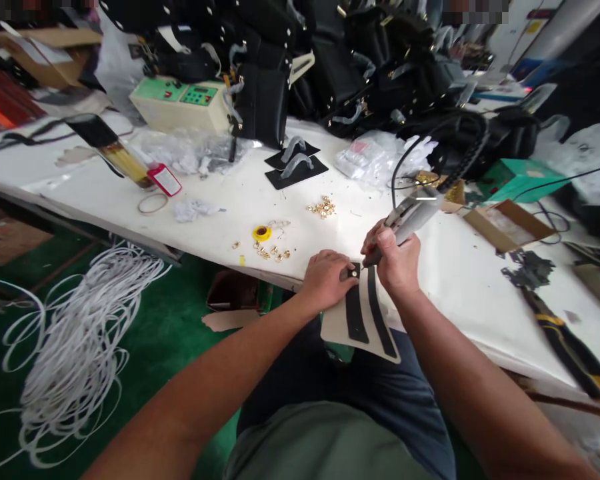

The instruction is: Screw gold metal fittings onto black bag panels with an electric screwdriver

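So from my end, the right hand (394, 261) is wrapped round a chunky grey handheld tool with a black cable (416, 212), nose pointing down. The left hand (330, 277) has the top end of a flat beige panel with two long black strips (368, 310) pinched, thumb beside a small round gold-coloured stud (354, 273). Tool tip is right by that end, but I can't tell if it's touching. The panel's top is over the near edge of the white surface (445, 300), and the rest hangs past that edge above the lap.

Just off the left hand, toward the near edge, I've got loose gold-coloured metal bits (266, 253) and a round yellow roll (263, 233). A second little gold-coloured pile (325, 208) sits further in, then two flat black pieces with grey wrapped handles (297, 172) nearer the far edge. Black-and-yellow pliers (573, 340) lie by the near right corner. Far edge is crowded with shiny black bags (263, 100) and a cream machine with a green panel (180, 110).
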`<state>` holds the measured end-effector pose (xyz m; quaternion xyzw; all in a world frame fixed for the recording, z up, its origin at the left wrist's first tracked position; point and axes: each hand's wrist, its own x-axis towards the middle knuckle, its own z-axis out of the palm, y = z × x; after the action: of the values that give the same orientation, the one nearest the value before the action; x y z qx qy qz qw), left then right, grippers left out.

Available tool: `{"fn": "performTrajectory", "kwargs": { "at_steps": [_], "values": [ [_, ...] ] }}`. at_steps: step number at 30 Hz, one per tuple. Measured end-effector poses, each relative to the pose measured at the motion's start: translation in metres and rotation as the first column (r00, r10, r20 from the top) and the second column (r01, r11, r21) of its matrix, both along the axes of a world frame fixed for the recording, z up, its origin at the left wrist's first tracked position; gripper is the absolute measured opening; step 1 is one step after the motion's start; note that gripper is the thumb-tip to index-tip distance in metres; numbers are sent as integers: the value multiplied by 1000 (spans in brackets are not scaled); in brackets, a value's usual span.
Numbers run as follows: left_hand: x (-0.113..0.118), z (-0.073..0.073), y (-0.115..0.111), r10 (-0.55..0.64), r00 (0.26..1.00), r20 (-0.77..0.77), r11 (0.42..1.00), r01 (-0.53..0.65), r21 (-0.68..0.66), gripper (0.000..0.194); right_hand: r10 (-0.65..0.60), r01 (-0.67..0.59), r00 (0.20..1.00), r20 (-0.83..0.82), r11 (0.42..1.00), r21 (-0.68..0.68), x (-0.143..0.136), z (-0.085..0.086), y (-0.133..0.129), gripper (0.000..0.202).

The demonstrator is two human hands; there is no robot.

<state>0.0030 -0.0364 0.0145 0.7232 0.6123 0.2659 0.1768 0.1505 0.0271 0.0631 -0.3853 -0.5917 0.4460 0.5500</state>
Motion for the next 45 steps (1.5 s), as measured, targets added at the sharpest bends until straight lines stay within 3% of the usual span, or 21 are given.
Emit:
{"fn": "performTrajectory", "kwargs": {
  "at_steps": [2, 3, 4, 6, 8, 11, 13, 16, 18, 21, 24, 26, 28, 30, 32, 34, 36, 38, 40, 42, 45],
  "values": [
    [1, 1, -1, 1, 1000, -25, 1000, -2, -17, 26, -94, 90, 986, 137, 995, 29, 16, 8, 5, 56],
    [1, 2, -1, 4, 999, -43, 999, -5, -31, 30, -133, 121, 947, 294, 991, 59, 26, 9, 7, 55],
    [2, 4, 0, 6, 998, -62, 999, -9, -45, 34, -155, 128, 867, 475, 988, 87, 36, 9, 9, 54],
    [2, 8, 2, 7, 995, -104, 998, -14, -67, 47, -138, 91, 604, 785, 990, 105, 56, 2, 10, 50],
    [2, 13, 6, -7, 990, -142, 998, -1, -59, 51, -94, 52, 448, 889, 995, 80, 71, -11, 11, 39],
    [1, 20, 15, 5, 981, -192, 998, -17, -61, 57, -100, 46, 382, 919, 995, 89, 81, -28, 14, 29],
    [2, 23, 20, 41, 987, -155, 992, -59, -112, 65, -132, 67, 382, 915, 991, 115, 84, -31, 13, 33],
    [4, 25, 19, 140, 987, 76, 964, -118, -239, 74, -204, 122, 408, 890, 978, 168, 92, -25, -5, 41],
    [6, 26, 12, 240, 932, 271, 938, -151, -312, 75, -274, 178, 546, 792, 961, 211, 100, -22, -33, 36],
    [10, 27, -9, 358, 775, 521, 913, -173, -370, 71, -354, 327, 854, 382, 935, 136, 115, -28, -96, 31],
    [17, 29, -39, 433, 519, 737, 893, -136, -429, 68, -406, 435, 900, 159, 863, -256, 123, -48, -164, 46],
    [24, 29, -58, 489, 338, 804, 869, -116, -480, 68, -397, 349, 917, 34, 760, -548, 121, -62, -196, 58],
    [28, 28, -76, 537, 198, 820, 844, -125, -522, 68, -316, 109, 936, -157, 683, -722, 115, -71, -214, 63],
    [29, 25, -92, 554, 104, 826, 831, -138, -540, 68, -229, -138, 904, -360, 642, -754, 105, -74, -218, 62],
    [26, 20, -106, 548, 60, 834, 831, -155, -535, 69, -211, -249, 862, -462, 618, -746, 98, -71, -215, 61],
    [18, 14, -120, 543, 79, 836, 833, -172, -525, 69, -234, -214, 872, -431, 609, -764, 97, -63, -209, 58],
    [5, 7, -133, 539, 181, 823, 837, -225, -499, 67, -202, -120, 924, -324, 652, -749, 101, -51, -201, 52],
    [-9, 4, -144, 547, 370, 751, 828, -370, -421, 66, -78, -33, 988, -137, 749, -662, 107, -35, -191, 43],
    [-19, 6, -153, 533, 580, 616, 826, -514, -230, 67, 87, -22, 990, 113, 876, -482, 107, -15, -180, 32],
    [-21, 16, -159, 464, 743, 483, 857, -514, -31, 69, 215, -132, 915, 340, 959, -250, 97, 3, -170, 24],
    [-15, 34, -162, 232, 891, 391, 952, -290, 98, 64, 331, -376, 773, 541, 926, -29, 70, 21, -160, 29]
  ]
}}
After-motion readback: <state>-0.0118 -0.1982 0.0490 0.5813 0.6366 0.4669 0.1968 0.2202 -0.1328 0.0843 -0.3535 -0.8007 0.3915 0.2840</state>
